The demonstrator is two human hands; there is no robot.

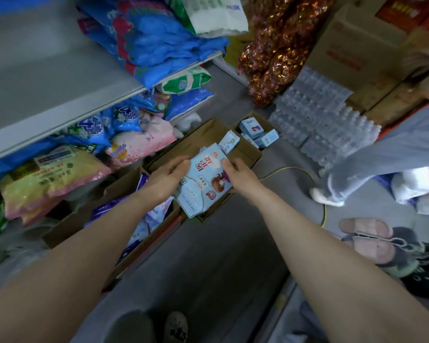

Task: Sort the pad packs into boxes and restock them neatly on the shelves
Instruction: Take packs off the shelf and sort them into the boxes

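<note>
Left hand (170, 175) and right hand (238, 173) both grip light-blue pad pack (203, 179) by opposite edges, held above open cardboard box (248, 154) on floor beside shelves (60, 105).

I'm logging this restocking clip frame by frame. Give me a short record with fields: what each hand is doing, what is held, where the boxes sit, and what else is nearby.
left hand: left hand grips the left edge of the light-blue pad packs
right hand: right hand grips their right edge
held item: a small stack of packs, above the open brown cardboard box
far box: smaller cardboard box holding small blue packs
near box: cardboard box with purple packs, on the floor by the shelf
nearby: shrink-wrapped water bottles; a person's legs at right
</note>
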